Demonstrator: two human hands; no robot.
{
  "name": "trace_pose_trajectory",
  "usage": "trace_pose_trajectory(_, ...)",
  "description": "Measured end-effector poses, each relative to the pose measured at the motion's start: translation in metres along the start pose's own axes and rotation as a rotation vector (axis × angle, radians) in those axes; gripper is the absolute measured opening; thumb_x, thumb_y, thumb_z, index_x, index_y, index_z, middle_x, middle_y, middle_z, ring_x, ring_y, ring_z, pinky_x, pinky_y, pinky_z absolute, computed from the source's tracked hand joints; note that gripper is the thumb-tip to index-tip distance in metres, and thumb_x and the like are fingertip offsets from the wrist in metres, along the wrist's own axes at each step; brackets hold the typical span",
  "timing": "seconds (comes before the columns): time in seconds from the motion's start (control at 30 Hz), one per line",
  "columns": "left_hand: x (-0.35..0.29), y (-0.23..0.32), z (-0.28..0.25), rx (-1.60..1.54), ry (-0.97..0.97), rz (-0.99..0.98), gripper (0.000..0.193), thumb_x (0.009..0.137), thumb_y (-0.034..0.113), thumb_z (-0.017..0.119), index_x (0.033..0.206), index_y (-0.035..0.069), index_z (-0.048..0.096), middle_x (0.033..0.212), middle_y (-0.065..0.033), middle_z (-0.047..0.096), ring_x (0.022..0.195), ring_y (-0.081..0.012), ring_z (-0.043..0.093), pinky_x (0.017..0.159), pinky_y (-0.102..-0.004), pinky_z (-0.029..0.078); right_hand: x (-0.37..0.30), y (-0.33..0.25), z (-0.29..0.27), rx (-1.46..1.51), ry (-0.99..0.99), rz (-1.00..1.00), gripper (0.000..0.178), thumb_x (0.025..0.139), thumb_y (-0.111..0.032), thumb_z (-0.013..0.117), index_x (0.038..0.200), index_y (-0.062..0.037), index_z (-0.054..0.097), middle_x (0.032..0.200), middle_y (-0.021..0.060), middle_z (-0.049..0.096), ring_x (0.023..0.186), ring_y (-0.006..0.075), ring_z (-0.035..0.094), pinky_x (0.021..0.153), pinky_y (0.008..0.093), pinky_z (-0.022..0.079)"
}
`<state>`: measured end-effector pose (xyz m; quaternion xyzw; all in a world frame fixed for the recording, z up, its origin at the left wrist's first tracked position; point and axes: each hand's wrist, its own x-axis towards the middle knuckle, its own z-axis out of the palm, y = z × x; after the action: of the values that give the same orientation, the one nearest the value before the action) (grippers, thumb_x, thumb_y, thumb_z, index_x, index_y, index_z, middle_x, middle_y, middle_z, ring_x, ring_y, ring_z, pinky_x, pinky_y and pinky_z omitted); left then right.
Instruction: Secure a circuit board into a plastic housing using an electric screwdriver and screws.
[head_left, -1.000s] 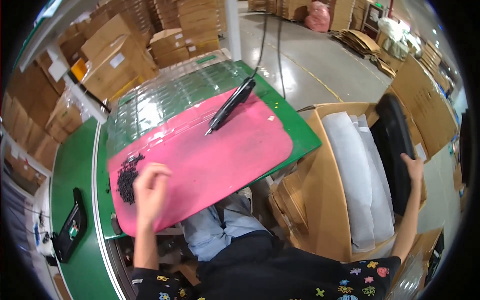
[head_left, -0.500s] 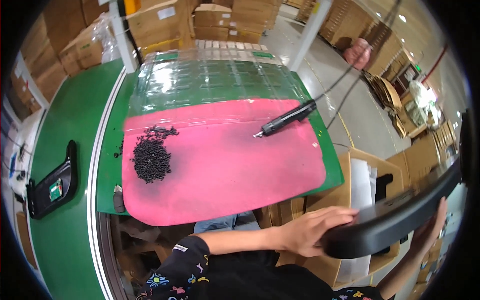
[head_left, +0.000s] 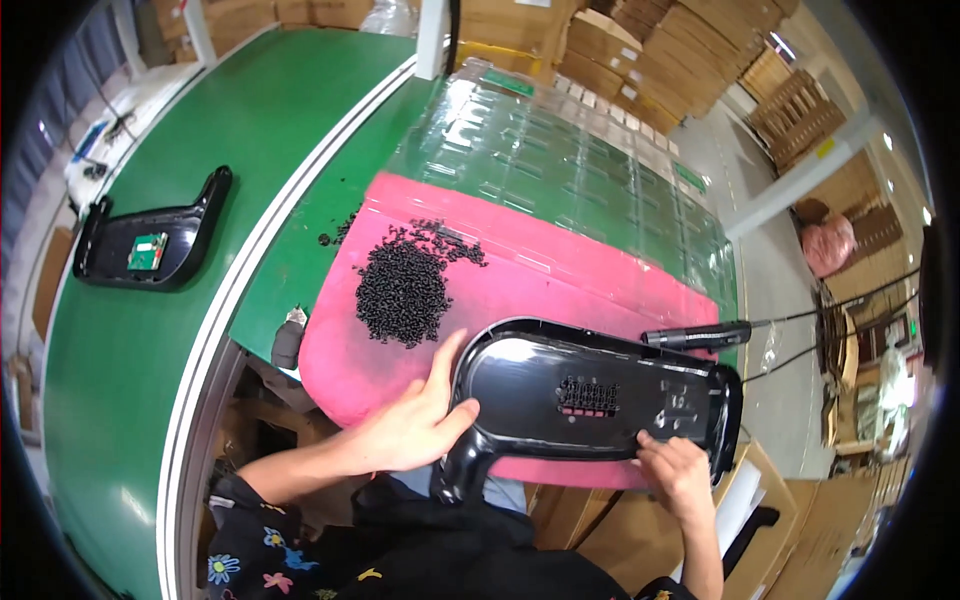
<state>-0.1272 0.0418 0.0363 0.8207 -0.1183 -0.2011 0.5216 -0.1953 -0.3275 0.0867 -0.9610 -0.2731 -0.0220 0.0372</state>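
A black plastic housing (head_left: 530,405) with a raised rim, a slotted grille and an arm at its left end lies over the front of the pink mat (head_left: 580,300), its hollow side up. My left hand (head_left: 420,425) holds its left end, thumb on the rim and fingers along the outer edge. My right hand (head_left: 678,475) is closed on the near rim towards the right end. Just beyond the left end is a heap of small black screws (head_left: 400,290). A black electric screwdriver (head_left: 695,337) lies behind the housing, its tip near the far rim.
On the green belt (head_left: 110,370) to the left rests a similar black housing (head_left: 110,255) holding a green circuit board (head_left: 148,252). A clear plastic sheet (head_left: 560,160) covers the table's far part. A cardboard box (head_left: 770,470) stands at the near right.
The black housing has come from the right side onto the pink mat, turned hollow side up, carried by both hands. The view has swung left.
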Motion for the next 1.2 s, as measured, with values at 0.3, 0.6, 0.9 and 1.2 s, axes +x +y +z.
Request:
trace_pose_trajectory(0.3,0.107,0.053,-0.017,0.727,0.461,0.73,0.035,0.082,0.027,0.068,0.104,0.001,0.058,0.097,-0.0127,0.057,0.09,-0.0247,0.059,0.057,-0.0333,0.054,0.115,0.022,-0.047,0.343,-0.318,0.045,0.015,0.084,-0.018,0.07,0.08,-0.0041,0.065,0.066,0.012,0.061,0.065,0.0314,0.061,0.064,0.0399,0.048)
trace_pose_trajectory(0.6,0.128,0.012,-0.001,0.721,0.33,0.736,0.025,0.083,0.032,0.066,0.074,0.009,0.061,0.078,-0.0032,0.057,0.081,-0.0209,0.057,0.064,-0.0319,0.046,0.384,0.073,0.028,0.272,0.26,-0.061,0.015,0.09,-0.01,0.055,0.103,-0.003,0.06,0.089,0.0155,0.064,0.09,0.0342,0.062,0.088,0.043,0.045)
trace_pose_trajectory(0.9,0.125,0.01,-0.001,0.722,0.32,0.836,0.008,0.069,0.016,0.06,0.072,0.008,0.06,0.078,-0.0026,0.055,0.084,-0.0193,0.055,0.063,-0.0293,0.044,0.552,0.107,0.115,-0.115,0.118,0.284,0.05,0.09,-0.027,0.048,0.138,-0.0115,0.049,0.155,0.0119,0.031,0.141,0.0325,0.03,0.112,0.0544,0.027)
trace_pose_trajectory(1.2,0.128,0.008,-0.001,0.733,0.385,0.835,0.008,0.07,0.017,0.062,0.073,0.011,0.057,0.077,-0.0016,0.053,0.083,-0.0188,0.055,0.062,-0.0295,0.045,0.541,0.1,0.097,-0.319,0.028,0.228,0.064,0.097,-0.034,0.042,0.149,0.0005,0.027,0.16,0.0118,0.023,0.149,0.0259,0.019,0.118,0.0532,0.021)
